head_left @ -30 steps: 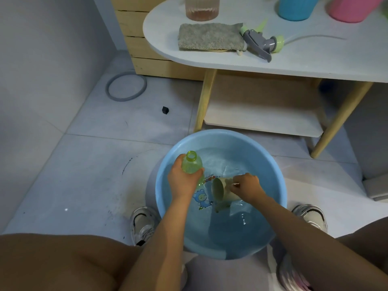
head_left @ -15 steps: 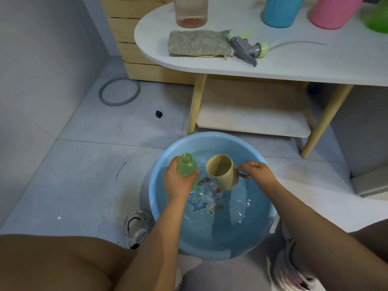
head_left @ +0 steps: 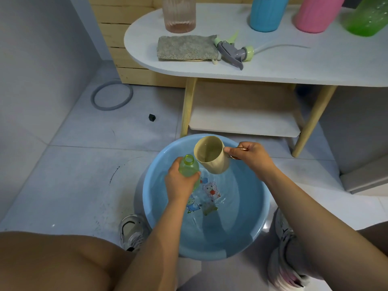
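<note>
Now left hand (head_left: pixel 180 183) gripping bottle (head_left: pixel 189 166), right hand (head_left: pixel 251 157) tilting cup (head_left: pixel 212 157)

We stretch both bare forearms forward and down, drawing together ahead of our bent knees. Our left hand (head_left: pixel 181 185) shows its back to us, fingers and thumb curled round the green bottle (head_left: pixel 189 167). Our right hand (head_left: pixel 251 157) sits slightly farther out, knuckles up, fingers closed on the beige cup (head_left: pixel 212 157) by its handle. The hands are near each other, not touching.
</note>
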The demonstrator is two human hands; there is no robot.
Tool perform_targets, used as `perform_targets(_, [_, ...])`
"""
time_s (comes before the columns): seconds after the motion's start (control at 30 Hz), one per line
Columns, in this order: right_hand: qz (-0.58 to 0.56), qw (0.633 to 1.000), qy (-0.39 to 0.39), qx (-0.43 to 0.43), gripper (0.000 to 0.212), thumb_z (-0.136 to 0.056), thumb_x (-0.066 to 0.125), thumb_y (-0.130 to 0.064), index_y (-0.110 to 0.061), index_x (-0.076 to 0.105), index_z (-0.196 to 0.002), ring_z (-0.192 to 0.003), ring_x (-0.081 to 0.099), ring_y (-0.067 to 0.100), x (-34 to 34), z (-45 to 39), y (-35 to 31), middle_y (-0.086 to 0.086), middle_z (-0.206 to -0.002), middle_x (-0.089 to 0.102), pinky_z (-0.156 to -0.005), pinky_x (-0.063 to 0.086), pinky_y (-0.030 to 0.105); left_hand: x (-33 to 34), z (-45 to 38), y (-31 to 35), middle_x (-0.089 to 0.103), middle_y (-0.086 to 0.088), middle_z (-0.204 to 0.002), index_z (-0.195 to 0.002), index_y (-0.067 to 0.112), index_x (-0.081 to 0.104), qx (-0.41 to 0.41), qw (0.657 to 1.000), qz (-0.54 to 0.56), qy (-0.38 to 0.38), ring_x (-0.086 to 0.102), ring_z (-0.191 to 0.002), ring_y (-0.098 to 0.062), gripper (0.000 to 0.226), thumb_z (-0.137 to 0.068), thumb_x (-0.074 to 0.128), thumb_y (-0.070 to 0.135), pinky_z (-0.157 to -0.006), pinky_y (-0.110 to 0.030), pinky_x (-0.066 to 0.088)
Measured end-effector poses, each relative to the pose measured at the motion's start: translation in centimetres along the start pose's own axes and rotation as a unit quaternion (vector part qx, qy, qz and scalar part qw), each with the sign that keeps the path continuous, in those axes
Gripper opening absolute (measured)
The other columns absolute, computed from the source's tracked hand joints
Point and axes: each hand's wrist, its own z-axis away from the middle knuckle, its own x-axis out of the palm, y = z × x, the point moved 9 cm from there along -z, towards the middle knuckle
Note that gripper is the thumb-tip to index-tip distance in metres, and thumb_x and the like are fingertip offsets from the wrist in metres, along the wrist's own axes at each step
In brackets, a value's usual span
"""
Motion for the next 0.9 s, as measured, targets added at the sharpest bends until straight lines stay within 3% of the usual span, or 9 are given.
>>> perform_targets(0.23, [0.057, 0.998, 0.017, -0.014, 0.055, -0.063, 0.084, -0.028, -0.02, 0.038, -0.035, -0.038, 0.024, 0.005, -0.4, 0.1, -1.8, -0.014, -0.037, 0.031, -0.039, 0.021, 0.016, 0.2, 0.1, 0.6, 0.059, 0.015, -0.088, -0.109, 0.027, 0.058, 0.02, 1.0, 0.0, -0.005, 0.054, -0.084, -0.01, 0.046, -0.068, 0.08, 0.023, -0.074, -0.021, 0.039])
perform_targets(0.37, [0.08, 0.996, 0.028, -0.041, 0.055, -0.062, 0.085, -0.03, -0.02, 0.035, -0.042, -0.044, 0.023, 0.008, -0.5, 0.4, -3.0, -0.01, -0.042, 0.029, -0.044, 0.021, 0.022, 0.3, 0.1, 1.0, 0.055, 0.02, -0.081, -0.098, 0.033, 0.054, 0.029, 1.0, -0.002, -0.006, 0.053, -0.08, -0.009, 0.04, -0.068, 0.079, 0.023, -0.072, -0.021, 0.038])
perform_targets(0.53, [0.123, 0.988, 0.036, -0.088, 0.055, -0.061, 0.085, -0.032, -0.018, 0.034, -0.045, -0.041, 0.023, 0.007, -0.6, 0.7, -4.9, -0.006, -0.047, 0.029, -0.038, 0.016, 0.016, 0.4, 0.0, 1.0, 0.057, 0.016, -0.088, -0.109, 0.028, 0.058, 0.026, 1.0, -0.009, -0.009, 0.052, -0.083, -0.009, 0.045, -0.069, 0.079, 0.025, -0.075, -0.022, 0.04])
perform_targets(0.7, [0.175, 0.971, 0.044, -0.155, 0.054, -0.062, 0.084, -0.034, -0.018, 0.036, -0.044, -0.042, 0.028, 0.006, -0.5, 1.4, -7.0, -0.009, -0.044, 0.029, -0.039, 0.019, 0.017, 0.5, 0.1, 1.1, 0.057, 0.018, -0.085, -0.102, 0.031, 0.056, 0.027, 1.0, -0.002, -0.015, 0.054, -0.082, -0.009, 0.04, -0.069, 0.078, 0.024, -0.073, -0.021, 0.04])
perform_targets(0.77, [0.198, 0.963, 0.048, -0.179, 0.05, -0.062, 0.083, -0.035, -0.012, 0.041, -0.046, -0.045, 0.029, 0.008, -0.4, 1.6, -7.8, -0.005, -0.046, 0.034, -0.041, 0.02, 0.018, 0.4, 0.2, 1.1, 0.059, 0.016, -0.089, -0.107, 0.029, 0.058, 0.024, 1.0, -0.003, -0.018, 0.054, -0.083, -0.009, 0.043, -0.069, 0.078, 0.024, -0.073, -0.021, 0.041])
perform_targets(0.9, [0.248, 0.944, 0.053, -0.21, 0.051, -0.063, 0.081, -0.04, 0.002, 0.052, -0.056, -0.052, 0.031, 0.011, 0.1, 2.1, -9.0, 0.005, -0.056, 0.042, -0.046, 0.023, 0.021, 0.4, 0.2, 1.5, 0.056, 0.021, -0.079, -0.096, 0.035, 0.052, 0.028, 0.999, -0.012, -0.019, 0.053, -0.079, -0.008, 0.038, -0.07, 0.077, 0.023, -0.065, -0.019, 0.038])
